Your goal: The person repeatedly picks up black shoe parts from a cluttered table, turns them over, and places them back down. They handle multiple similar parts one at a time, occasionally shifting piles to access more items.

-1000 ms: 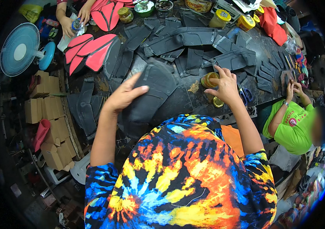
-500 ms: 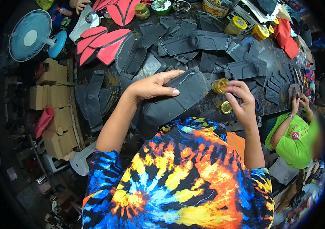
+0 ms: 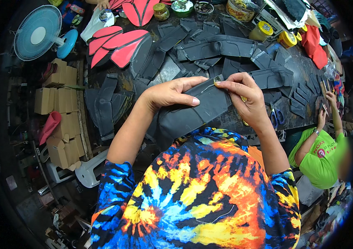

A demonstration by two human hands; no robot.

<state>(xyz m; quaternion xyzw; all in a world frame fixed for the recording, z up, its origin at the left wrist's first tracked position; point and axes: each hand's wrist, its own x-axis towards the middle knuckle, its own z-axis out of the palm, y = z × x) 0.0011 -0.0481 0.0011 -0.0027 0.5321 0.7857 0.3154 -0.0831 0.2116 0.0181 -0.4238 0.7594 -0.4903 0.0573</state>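
Note:
My left hand point(image 3: 171, 94) grips a black, leather-like shoe upper point(image 3: 191, 115), thumb on its face and fingers behind. The piece lies tilted at the table's near edge, close to my body. At its upper right edge, my right hand point(image 3: 245, 93) has its fingertips pressed together against the surface. Whatever is between them, if anything, is too small to make out. A yellow bit of the small glass jar shows behind the right hand, which covers most of it. Blue-handled scissors point(image 3: 277, 117) lie just right of that hand.
More black pieces point(image 3: 234, 46) are heaped across the dark table. Pink-and-black cut pieces point(image 3: 122, 50) lie at the far left, yellow-lidded jars point(image 3: 263, 29) at the back. A blue fan point(image 3: 39, 35) and cardboard boxes point(image 3: 62, 112) stand left. A co-worker in green point(image 3: 319, 155) works at right.
My right hand has moved left and away from the small jar, onto the upper's far edge, its fingers now pinched. The scissors have come into view. My left hand keeps its grip.

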